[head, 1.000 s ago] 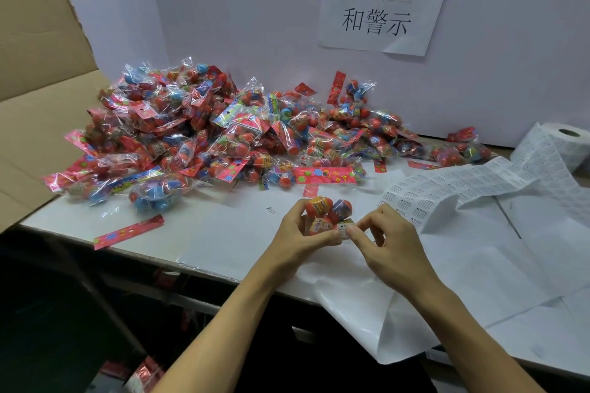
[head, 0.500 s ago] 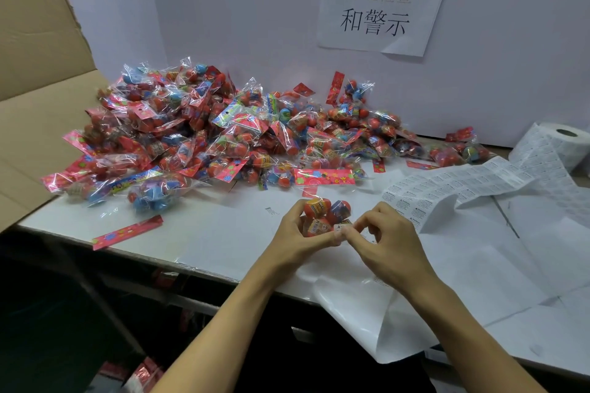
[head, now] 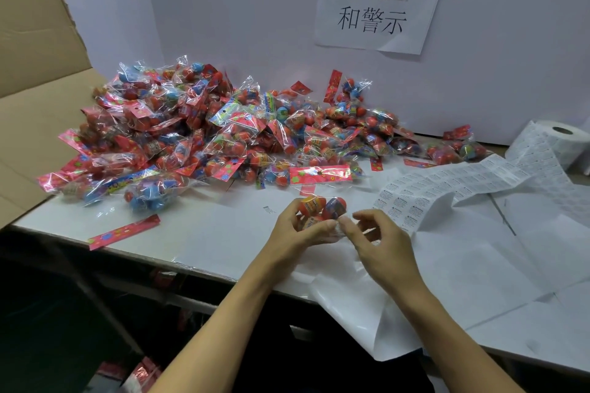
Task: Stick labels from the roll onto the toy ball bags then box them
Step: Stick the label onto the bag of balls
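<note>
My left hand (head: 295, 231) grips a clear bag of red and orange toy balls (head: 321, 207) just above the white table, near its front edge. My right hand (head: 378, 242) meets it from the right, thumb and forefinger pinching a small white label (head: 339, 228) against the bag's lower right side. A strip of printed labels (head: 447, 185) runs from the label roll (head: 557, 145) at the far right towards my hands. A big heap of toy ball bags (head: 204, 140) fills the back left of the table.
An open cardboard box flap (head: 35, 124) lies at the left edge. Loose white backing paper (head: 463, 271) covers the table's right side and hangs over the front. A red header card (head: 123, 231) lies near the front left. A paper sign (head: 380, 3) hangs on the back wall.
My right hand has shifted slightly left and closed in on the bag, fingers curling tighter on the label. The left hand keeps its hold on the bag.
</note>
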`<state>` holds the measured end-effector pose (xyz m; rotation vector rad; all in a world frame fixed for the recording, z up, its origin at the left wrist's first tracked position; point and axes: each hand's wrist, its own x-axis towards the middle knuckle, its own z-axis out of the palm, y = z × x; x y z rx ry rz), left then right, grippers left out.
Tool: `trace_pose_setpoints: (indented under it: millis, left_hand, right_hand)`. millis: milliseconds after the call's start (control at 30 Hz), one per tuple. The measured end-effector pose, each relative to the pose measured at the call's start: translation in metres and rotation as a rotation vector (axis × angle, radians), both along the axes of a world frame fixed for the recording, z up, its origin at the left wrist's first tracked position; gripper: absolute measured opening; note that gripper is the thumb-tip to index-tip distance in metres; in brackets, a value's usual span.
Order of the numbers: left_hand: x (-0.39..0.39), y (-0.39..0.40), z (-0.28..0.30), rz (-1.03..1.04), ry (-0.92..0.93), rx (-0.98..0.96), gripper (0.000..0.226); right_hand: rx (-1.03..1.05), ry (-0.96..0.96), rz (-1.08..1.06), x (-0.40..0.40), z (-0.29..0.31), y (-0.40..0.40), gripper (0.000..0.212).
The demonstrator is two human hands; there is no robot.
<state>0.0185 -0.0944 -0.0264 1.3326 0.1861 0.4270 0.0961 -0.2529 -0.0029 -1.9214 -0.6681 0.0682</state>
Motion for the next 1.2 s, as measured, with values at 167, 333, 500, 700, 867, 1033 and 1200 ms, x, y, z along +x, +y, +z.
trace_pose_setpoints:
  millis: [167,333,500,700,867,1033,1200]
  left_hand:
    - [0.0011,0.0009,-0.0011,0.019,0.015,-0.04,0.051]
    - [0.0012,0.0001,-0.0008,0.019,0.024,-0.038,0.042]
    - [0.0001,-0.0009,0.0005,0.018,0.014,-0.044,0.044]
    - [0.0002,0.0001,0.0009,0.023,0.012,-0.047,0.055]
    - [0.0005,-0.0001,0.0007,0.037,0.045,-0.017,0.062]
    - [0.0001,0.0,0.0021,0.015,0.037,-0.047,0.067]
    - [0.0008,0.0004,0.0001,-0.021,0.039,-0.031,0.072]
  right_hand:
    - [0.076,-0.048,0.045,-0.0037,0.0004,0.0032,0.009]
    - [0.083,-0.085,0.034,-0.005,-0.0003,0.0023,0.019]
    - [0.055,-0.11,0.04,-0.006,0.0002,0.0009,0.01]
    - [0.064,-0.126,0.083,-0.0088,0.0025,-0.0007,0.006]
    - [0.036,-0.086,0.098,-0.0047,-0.0023,-0.0025,0.015]
    - [0.034,-0.117,0.098,-0.0049,-0.0023,-0.0028,0.017]
    - [0.112,0.023,0.118,-0.0034,0.0037,-0.0032,0.027]
